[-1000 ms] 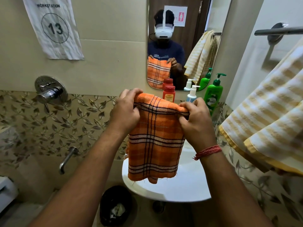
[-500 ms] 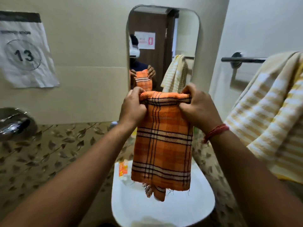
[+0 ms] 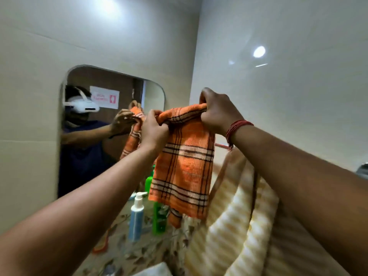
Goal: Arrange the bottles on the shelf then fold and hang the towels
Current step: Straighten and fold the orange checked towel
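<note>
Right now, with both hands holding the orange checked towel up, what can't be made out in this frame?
- Towel rail: head view, not visible, behind right forearm.
- Green pump bottle: mostly hidden by orange checked towel.
- White-and-blue pump bottle: label blurred.
- Yellow striped towel: blurred, cut off below.

Both arms are reaching forward and up, the left hand and right hand each gripping the towel's top edge

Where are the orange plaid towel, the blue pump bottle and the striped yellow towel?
orange plaid towel point(image 3: 185, 168): head view, middle of the hanging cloth.
blue pump bottle point(image 3: 136, 222): head view, on the bottle's blue body.
striped yellow towel point(image 3: 239, 226): head view, on a draped fold at lower right.
</note>
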Tool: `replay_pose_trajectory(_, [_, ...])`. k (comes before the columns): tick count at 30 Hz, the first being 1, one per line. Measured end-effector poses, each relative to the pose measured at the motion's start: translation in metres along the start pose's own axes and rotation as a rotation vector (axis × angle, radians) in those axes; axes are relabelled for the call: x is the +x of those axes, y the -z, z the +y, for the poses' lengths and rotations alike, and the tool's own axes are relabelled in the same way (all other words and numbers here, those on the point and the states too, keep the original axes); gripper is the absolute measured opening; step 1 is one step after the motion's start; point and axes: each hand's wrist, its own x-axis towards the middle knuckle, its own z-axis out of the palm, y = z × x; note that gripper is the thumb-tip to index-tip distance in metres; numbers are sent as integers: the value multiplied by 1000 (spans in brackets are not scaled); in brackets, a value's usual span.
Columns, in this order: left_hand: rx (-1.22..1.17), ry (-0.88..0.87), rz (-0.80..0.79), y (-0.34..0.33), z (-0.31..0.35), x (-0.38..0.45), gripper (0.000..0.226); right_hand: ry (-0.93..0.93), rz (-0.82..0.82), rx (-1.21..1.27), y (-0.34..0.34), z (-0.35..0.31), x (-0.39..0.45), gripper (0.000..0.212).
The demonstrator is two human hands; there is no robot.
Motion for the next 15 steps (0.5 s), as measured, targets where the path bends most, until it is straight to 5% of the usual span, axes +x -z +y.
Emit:
replay_pose_trajectory(5, [-120,-59,-200,-75,0,28,65,-32,90,-213,17,50,46,30])
replay_pose_trajectory(9, [10,-119,-404,-116,-7,39,95,12,43,-485,14,88,60,28])
replay_pose_trajectory(15, [255,-474,-368,-146,-38,38,40,547,63,-1049,-20,111,42,27])
